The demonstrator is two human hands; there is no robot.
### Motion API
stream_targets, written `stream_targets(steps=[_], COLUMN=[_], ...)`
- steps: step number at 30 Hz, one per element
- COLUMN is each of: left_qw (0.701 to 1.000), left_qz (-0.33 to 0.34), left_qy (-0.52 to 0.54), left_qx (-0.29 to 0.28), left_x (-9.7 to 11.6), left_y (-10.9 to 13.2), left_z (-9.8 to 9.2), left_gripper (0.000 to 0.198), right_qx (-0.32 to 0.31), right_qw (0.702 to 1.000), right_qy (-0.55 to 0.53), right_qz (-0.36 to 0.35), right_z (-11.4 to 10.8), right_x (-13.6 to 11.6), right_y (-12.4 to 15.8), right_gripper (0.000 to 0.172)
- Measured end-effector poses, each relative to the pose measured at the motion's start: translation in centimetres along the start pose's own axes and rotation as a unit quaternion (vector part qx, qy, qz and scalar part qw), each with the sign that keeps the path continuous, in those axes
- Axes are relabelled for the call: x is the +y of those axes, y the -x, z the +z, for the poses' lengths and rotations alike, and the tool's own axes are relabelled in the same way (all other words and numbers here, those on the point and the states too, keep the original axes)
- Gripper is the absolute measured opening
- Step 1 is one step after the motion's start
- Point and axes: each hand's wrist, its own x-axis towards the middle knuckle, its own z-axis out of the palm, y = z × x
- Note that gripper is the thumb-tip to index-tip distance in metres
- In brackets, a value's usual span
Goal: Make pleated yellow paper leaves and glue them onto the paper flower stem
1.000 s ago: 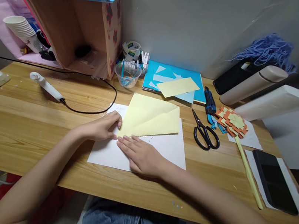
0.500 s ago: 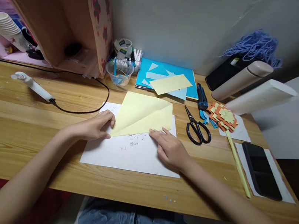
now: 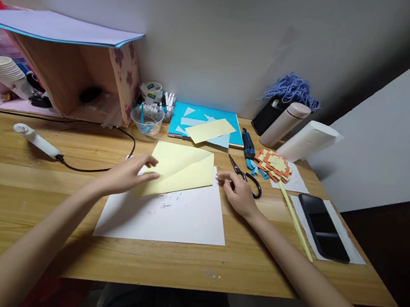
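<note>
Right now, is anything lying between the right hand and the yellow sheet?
Nothing visible: the right hand rests just beside the right corner of the yellow sheet. The scissors lie on the hand's other side.

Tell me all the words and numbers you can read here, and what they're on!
Green labels on the white rolls: too blurred to read.
Coloured scribbles on the white sheet: too small to read.
Nothing else shows any text that can be read.
</note>
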Motion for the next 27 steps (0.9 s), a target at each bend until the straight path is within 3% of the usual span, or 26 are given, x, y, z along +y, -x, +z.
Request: stream_targets(steps=[4,7,10,14,16,19,24,27], left_qw=[0.999,0.997,0.995,0.981,0.955,0.928,0.936,0.946], left_qz=[-0.011,-0.032,-0.038,0.155,0.246,0.314,0.292,0.259], left_qy=[-0.004,-0.033,-0.040,-0.088,-0.119,-0.113,-0.109,-0.154], left_qx=[0.038,0.069,0.080,0.080,0.117,0.166,0.167,0.116], left_x=[3.6,5.0,5.5,5.4,4.9,3.7,1.4,1.1], left_y=[-3.8,-5.7,-5.9,-4.7,-3.8,-2.3,0.5,2.4], left_z=[3.9,6.9,8.4,8.4,8.0,7.4,6.7,6.6], left_gripper=[0.081,0.107,0.091,0.032,0.030,0.033,0.030,0.031], right_qx=[0.033,0.043,0.027,-0.063,-0.105,-0.132,-0.146,-0.174], right_qw=[0.999,0.998,0.999,0.990,0.979,0.967,0.953,0.945], right_qy=[-0.027,-0.042,-0.036,0.004,0.016,0.025,0.042,0.090], right_qz=[-0.003,0.007,-0.023,-0.129,-0.172,-0.217,-0.263,-0.261], right_z=[0.5,0.5,-0.1,-1.7,-2.3,-2.4,-1.4,-1.1], right_x=[0.5,1.0,1.3,1.3,1.3,1.5,1.1,0.0], right_y=[-2.1,-2.7,-2.5,-2.2,-2.2,-2.0,-1.3,-0.6], right_gripper=[0.027,0.030,0.036,0.049,0.056,0.053,0.033,0.031])
